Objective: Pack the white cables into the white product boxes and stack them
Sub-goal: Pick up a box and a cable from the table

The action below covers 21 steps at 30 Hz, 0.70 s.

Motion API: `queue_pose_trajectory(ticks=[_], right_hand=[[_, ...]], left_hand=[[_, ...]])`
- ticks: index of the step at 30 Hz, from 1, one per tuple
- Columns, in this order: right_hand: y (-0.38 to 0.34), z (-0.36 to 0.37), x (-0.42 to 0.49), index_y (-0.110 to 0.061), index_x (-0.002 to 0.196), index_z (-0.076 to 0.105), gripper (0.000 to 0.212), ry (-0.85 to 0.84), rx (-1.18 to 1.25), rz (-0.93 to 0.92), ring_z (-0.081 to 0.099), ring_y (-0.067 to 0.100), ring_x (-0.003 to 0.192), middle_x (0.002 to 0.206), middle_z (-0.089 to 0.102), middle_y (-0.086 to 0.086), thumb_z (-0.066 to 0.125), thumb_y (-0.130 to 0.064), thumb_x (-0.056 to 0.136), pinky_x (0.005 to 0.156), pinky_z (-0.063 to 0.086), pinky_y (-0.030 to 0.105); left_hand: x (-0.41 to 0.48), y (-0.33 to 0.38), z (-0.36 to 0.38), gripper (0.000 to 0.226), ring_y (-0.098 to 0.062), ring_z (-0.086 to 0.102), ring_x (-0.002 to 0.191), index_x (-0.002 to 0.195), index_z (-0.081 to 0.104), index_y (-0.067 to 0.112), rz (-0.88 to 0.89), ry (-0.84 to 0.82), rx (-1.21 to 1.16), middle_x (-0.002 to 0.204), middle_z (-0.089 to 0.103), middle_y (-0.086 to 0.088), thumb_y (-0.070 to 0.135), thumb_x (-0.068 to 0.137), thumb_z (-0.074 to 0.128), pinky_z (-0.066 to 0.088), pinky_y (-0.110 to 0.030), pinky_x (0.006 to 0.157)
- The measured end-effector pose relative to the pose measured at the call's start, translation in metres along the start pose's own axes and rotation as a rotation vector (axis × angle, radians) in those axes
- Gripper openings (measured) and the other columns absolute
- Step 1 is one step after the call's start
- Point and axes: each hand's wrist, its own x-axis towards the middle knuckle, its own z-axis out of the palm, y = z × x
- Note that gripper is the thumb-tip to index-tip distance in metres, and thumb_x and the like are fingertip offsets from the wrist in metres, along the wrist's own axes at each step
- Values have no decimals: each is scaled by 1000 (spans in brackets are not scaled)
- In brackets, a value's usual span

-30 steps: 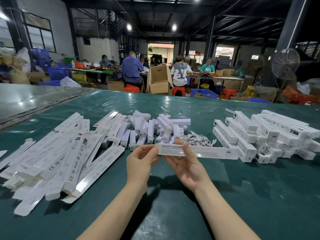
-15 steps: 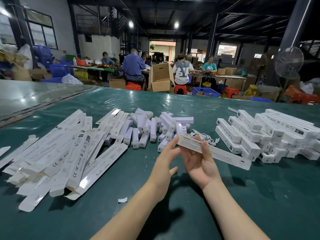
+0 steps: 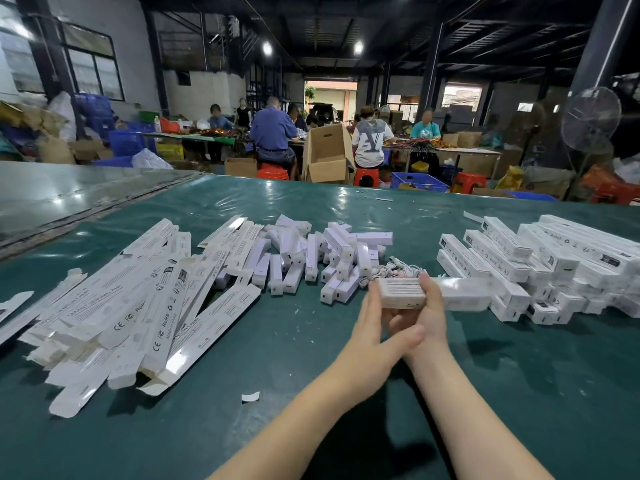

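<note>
One glossy dark-green table (image 3: 173, 445) carries three white heaps, each too many to count: flat unfolded cardboard sleeves (image 3: 138, 306) on the left, closed long cartons (image 3: 554, 265) stacked on the right, and small rectangular blocks (image 3: 311, 258) between them. One long white cardboard box (image 3: 464, 294), blurred, is gripped above the table by the right hand (image 3: 431, 313), just in front of the tangled white cables (image 3: 398, 268). The left hand (image 3: 374, 327) has its straight fingers touching the box's end.

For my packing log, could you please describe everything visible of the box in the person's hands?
The box is a long, slim white carton, seemingly cardboard, with fine grey print near its left end; blur hides the text and flaps. It is held roughly level above the table, lengthwise left to right, its right end in front of the stack. The right hand grips it from below, thumb over the top; the left hand touches its left end with its fingers.
</note>
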Motion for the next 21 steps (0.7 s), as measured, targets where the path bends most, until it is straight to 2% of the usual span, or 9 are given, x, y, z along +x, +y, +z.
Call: queue_pose_trajectory(ticks=[2, 4, 6, 7, 9, 11, 14, 16, 21], right_hand=[[0, 6, 2, -10, 76, 58, 14, 37, -149, -142, 67, 17, 61, 65, 68, 5, 51, -5, 87, 65, 56, 29], [-3, 8, 1, -11, 67, 57, 25, 106, -498, -405, 62, 18, 59, 59, 64, 3, 55, 9, 81, 66, 54, 31], [-6, 1, 1, -18, 62, 50, 28, 222, -1128, -659, 51, 28, 64, 63, 57, 6, 58, 1, 81, 63, 37, 30], [-6, -3, 1, -17, 65, 48, 23, 268, -1357, -739, 49, 31, 67, 67, 57, 9, 58, -7, 83, 60, 29, 32], [-6, -10, -1, -12, 82, 55, 16, 268, -1602, -776, 52, 36, 78, 82, 62, 12, 62, -26, 85, 64, 30, 35], [-3, -12, 2, -11, 99, 57, 34, 218, -1751, -761, 54, 32, 92, 95, 61, 8, 58, -43, 86, 74, 30, 36], [0, -12, 5, -18, 114, 54, 47, 183, -1866, -757, 50, 26, 104, 104, 58, 4, 44, -55, 88, 81, 24, 34], [-1, -15, 7, -21, 119, 53, 51, 177, -1891, -763, 49, 23, 106, 107, 59, 1, 41, -59, 87, 82, 21, 33], [1, -16, 10, -28, 126, 49, 55, 171, -1967, -731, 43, 17, 110, 109, 54, -5, 44, -63, 83, 84, 15, 32]], left_hand=[[-3, -10, -5, 71, -5, 3, 141, 142, 24, 38, -96, 46, 330, 153, 6, 7, 57, 78, 49, 11, -23, 111], [-4, -19, -19, 52, -12, -2, 140, 136, 40, 30, -143, 90, 647, 154, 1, 2, 49, 89, 48, 8, -30, 112], [1, -24, -31, 37, -12, 10, 134, 126, 51, 26, -26, 225, 848, 148, 21, 3, 38, 91, 48, 14, -28, 108], [6, -25, -35, 33, -13, 17, 130, 122, 53, 25, 10, 310, 830, 143, 31, 4, 31, 90, 49, 18, -26, 105], [18, -27, -40, 35, -17, 24, 125, 122, 52, 22, 7, 410, 772, 136, 40, 3, 18, 88, 46, 21, -26, 102], [30, -30, -45, 44, -21, 22, 130, 134, 41, 19, -63, 368, 876, 141, 34, -3, 14, 90, 42, 24, -32, 103], [46, -37, -59, 53, -28, 21, 135, 144, 22, 24, -211, 152, 1118, 149, 22, -9, 27, 94, 40, 25, -40, 105], [50, -38, -70, 50, -29, 35, 127, 140, 29, 25, -226, 114, 1222, 141, 35, -6, 35, 94, 42, 31, -40, 101], [40, -39, -77, 32, -28, 52, 104, 115, 46, 19, -119, 300, 1146, 111, 61, -4, 37, 90, 52, 44, -38, 82]])
